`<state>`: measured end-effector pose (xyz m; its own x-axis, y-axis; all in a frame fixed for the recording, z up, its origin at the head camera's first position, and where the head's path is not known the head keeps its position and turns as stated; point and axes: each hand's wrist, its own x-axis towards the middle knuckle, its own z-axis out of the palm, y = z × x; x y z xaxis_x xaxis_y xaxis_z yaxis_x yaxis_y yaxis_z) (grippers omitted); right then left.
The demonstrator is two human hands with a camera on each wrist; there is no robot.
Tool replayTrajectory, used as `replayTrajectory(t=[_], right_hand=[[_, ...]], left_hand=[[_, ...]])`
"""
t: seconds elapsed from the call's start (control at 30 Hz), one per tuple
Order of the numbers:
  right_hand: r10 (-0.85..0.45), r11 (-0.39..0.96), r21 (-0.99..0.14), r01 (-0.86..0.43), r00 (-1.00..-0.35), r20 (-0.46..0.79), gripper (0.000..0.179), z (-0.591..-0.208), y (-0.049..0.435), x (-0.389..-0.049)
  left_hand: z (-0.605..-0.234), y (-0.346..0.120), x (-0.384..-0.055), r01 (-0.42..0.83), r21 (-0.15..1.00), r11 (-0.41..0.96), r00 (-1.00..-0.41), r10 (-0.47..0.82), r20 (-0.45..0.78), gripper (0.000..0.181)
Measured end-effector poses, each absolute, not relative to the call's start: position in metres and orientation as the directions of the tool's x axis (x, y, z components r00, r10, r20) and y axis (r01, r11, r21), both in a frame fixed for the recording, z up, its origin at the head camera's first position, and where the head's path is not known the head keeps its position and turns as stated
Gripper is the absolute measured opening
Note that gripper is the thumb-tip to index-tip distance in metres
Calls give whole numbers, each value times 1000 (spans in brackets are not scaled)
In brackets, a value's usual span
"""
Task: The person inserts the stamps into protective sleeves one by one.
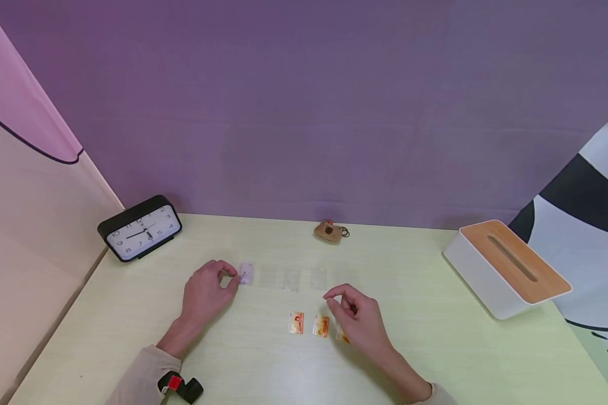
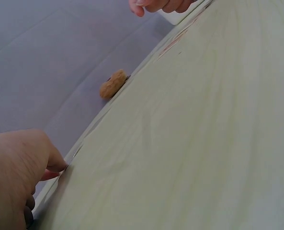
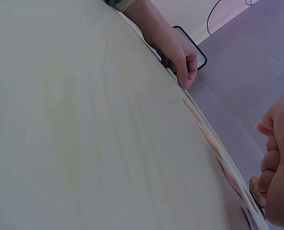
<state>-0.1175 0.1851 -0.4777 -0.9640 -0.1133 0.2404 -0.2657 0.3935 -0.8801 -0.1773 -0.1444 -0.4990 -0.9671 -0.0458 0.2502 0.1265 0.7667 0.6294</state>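
Note:
My left hand (image 1: 210, 289) pinches the near-left edge of a small pale purple printed packet (image 1: 246, 273) lying on the table. In the left wrist view the thumb and forefinger of the left hand (image 2: 24, 167) come together low at the tabletop. My right hand (image 1: 358, 319) hovers over the table, fingers loosely bent, with nothing visible in them. Beneath it one orange packet (image 1: 342, 336) is partly covered. Two more orange-printed packets, a left one (image 1: 296, 323) and a middle one (image 1: 321, 326), lie beside it. Clear, thin sleeves (image 1: 291, 280) form a row right of the purple packet.
A black-framed clock (image 1: 144, 229) stands at the back left. Near the back edge sits a small brown pouch (image 1: 329, 231) with a ring. A white tissue box (image 1: 486, 281) with a wooden lid is at the right. A purple cloth (image 1: 304, 112) hangs behind the table.

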Motion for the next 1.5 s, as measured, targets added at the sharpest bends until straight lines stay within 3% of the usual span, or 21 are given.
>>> replayTrajectory(t=[0.6,0.87,1.5], right_hand=[[-103,386,-878,-283,-959,264,11,-478,186,-117],[-105,390,-875,-286,-958,266,10,-476,184,-116],[-123,369,-866,-338,-941,315,11,-470,182,-113]], left_hand=[[-499,-146,-178,115,667,736,-972,-56,230,9],[-496,-144,-178,93,735,671,-977,-80,197,10],[-482,-127,-175,127,786,605,-984,-21,175,12]])
